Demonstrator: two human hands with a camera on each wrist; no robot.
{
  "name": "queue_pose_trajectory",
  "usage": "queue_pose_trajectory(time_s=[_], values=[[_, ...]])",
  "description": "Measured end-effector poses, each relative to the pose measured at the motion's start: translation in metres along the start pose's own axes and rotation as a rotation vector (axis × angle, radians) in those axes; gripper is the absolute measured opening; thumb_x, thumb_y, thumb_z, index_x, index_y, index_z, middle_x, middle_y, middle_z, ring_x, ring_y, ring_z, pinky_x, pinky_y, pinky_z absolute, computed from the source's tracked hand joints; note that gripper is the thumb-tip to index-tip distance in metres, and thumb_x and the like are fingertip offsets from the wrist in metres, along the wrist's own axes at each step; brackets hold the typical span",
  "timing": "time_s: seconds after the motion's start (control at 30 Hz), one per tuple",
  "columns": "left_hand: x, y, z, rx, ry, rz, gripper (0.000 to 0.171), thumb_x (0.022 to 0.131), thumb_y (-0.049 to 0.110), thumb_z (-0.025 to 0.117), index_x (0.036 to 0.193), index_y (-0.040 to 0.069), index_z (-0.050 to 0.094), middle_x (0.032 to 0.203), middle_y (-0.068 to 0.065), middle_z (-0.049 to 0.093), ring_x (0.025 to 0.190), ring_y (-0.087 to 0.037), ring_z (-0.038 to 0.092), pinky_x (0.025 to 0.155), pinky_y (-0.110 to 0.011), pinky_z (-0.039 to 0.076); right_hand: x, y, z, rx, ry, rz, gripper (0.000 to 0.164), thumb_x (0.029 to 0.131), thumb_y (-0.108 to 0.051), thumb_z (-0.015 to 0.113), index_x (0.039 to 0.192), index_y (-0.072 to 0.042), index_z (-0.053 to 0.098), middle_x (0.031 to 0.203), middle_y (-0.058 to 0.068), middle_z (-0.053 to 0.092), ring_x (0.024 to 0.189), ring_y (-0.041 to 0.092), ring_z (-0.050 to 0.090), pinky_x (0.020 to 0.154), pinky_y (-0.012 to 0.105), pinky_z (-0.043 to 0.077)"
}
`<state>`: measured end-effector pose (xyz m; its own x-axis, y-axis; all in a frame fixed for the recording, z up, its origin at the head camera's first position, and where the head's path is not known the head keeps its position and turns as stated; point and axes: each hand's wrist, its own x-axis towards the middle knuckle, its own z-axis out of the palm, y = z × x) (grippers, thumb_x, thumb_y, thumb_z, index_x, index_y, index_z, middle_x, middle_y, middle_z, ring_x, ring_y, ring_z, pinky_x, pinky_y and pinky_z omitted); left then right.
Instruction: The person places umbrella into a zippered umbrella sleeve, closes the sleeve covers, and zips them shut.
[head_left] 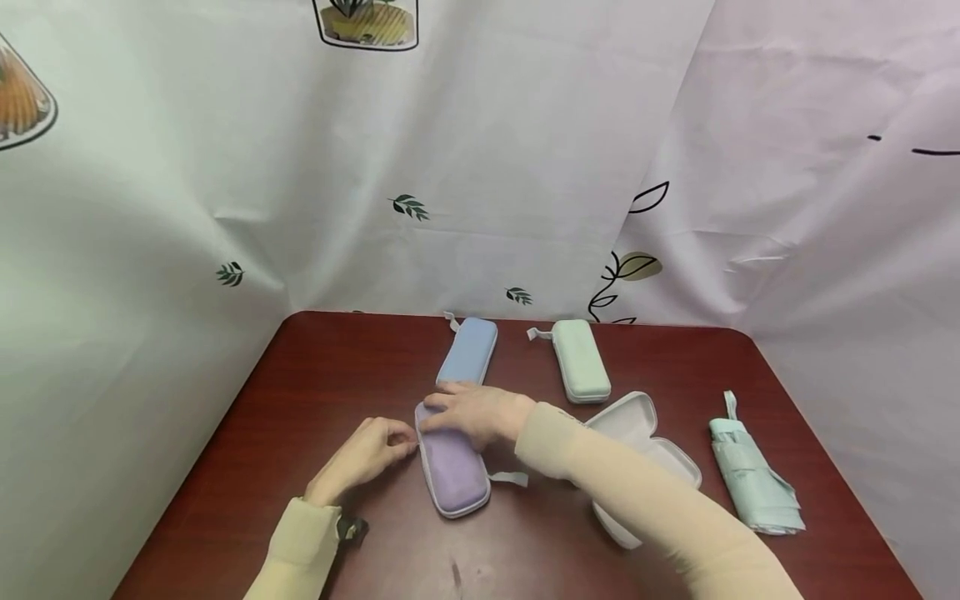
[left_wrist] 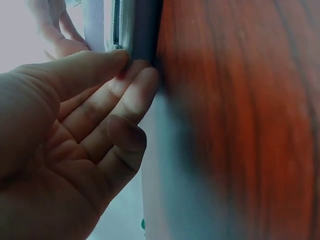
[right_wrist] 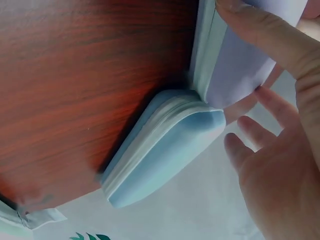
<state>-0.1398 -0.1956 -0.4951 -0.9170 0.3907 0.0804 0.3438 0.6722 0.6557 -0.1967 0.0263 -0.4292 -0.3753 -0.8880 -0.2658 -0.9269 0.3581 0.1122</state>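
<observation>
Near the middle of the dark red table [head_left: 247,400], I have the purple case [head_left: 452,471] lying flat, zip side out, wrist strap [head_left: 510,478] sticking out to the right. Left hand [head_left: 363,454] is at its left edge, thumb and fingertips closed in a pinch on the zip [left_wrist: 118,25]; any pull tab is covered by the fingers, so I can't make it out. Right hand [head_left: 483,414] lies over the far end, thumb and fingers bent round the case and gripping it; some fingertips are hidden behind it in my right wrist view. Blue case [head_left: 468,350] sits just beyond, near end blocked by the right hand in the head view; right wrist view shows its end seemingly touching the purple one. Pale green case [head_left: 581,362] is whole in the head view; only a cut-off corner and strap show from the right wrist. White case [head_left: 633,421] stands open, its middle covered by the right sleeve [head_left: 637,492]; contents unclear. Folded umbrella [head_left: 753,479] at right. Dark object at the left cuff [head_left: 351,531], too small to identify. Left wrist view is washed out at upper left.
</observation>
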Motion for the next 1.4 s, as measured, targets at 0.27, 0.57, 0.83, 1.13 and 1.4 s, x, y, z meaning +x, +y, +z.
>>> queue_pose_trajectory(time_s=[0.27,0.57,0.83,1.13,1.4], values=[[-0.001,0.002,0.003,-0.033,-0.039,0.02,0.007,0.09,0.014,0.069,0.086,0.01,0.072,0.072,0.012,0.064,0.066,0.0,0.057,0.061,-0.023,0.048,-0.008,-0.003,0.006,0.106,-0.011,0.057,0.088,0.066,-0.026,0.092,0.142,-0.034,0.049,0.152,-0.002,0.036,0.145,0.025,0.022,0.111,0.03,0.027],[-0.019,0.009,0.004,-0.02,-0.027,0.017,0.009,0.083,0.006,0.072,0.082,0.014,0.071,0.067,0.015,0.06,0.061,0.002,0.055,0.057,-0.022,0.047,-0.012,-0.008,0.015,0.157,0.096,0.099,0.089,0.058,-0.037,0.094,0.137,-0.025,0.054,0.143,0.006,0.045,0.135,0.021,0.039,0.108,0.033,0.032],[-0.038,0.011,0.0,-0.033,-0.017,0.019,0.009,0.083,0.007,0.073,0.084,0.016,0.071,0.07,0.015,0.062,0.065,0.002,0.056,0.059,-0.023,0.048,-0.015,-0.014,0.016,0.213,0.129,0.201,0.083,0.057,-0.038,0.094,0.129,-0.019,0.058,0.133,0.006,0.051,0.125,0.021,0.048,0.098,0.034,0.042],[-0.061,0.005,-0.004,-0.027,0.001,-0.021,0.004,0.087,0.017,0.073,0.087,0.013,0.073,0.073,0.017,0.064,0.068,0.003,0.057,0.062,-0.023,0.049,-0.014,-0.026,0.018,0.204,0.131,0.296,0.082,0.057,-0.045,0.093,0.126,-0.017,0.06,0.121,0.003,0.055,0.11,0.019,0.053,0.088,0.034,0.048],[-0.068,0.005,-0.002,-0.025,0.042,-0.038,0.004,0.085,0.013,0.073,0.083,0.016,0.072,0.07,0.018,0.061,0.065,0.003,0.055,0.06,-0.022,0.048,-0.015,-0.031,0.021,0.156,0.155,0.377,0.078,0.056,-0.052,0.09,0.119,-0.015,0.062,0.106,0.004,0.059,0.1,0.022,0.056,0.078,0.035,0.051]])
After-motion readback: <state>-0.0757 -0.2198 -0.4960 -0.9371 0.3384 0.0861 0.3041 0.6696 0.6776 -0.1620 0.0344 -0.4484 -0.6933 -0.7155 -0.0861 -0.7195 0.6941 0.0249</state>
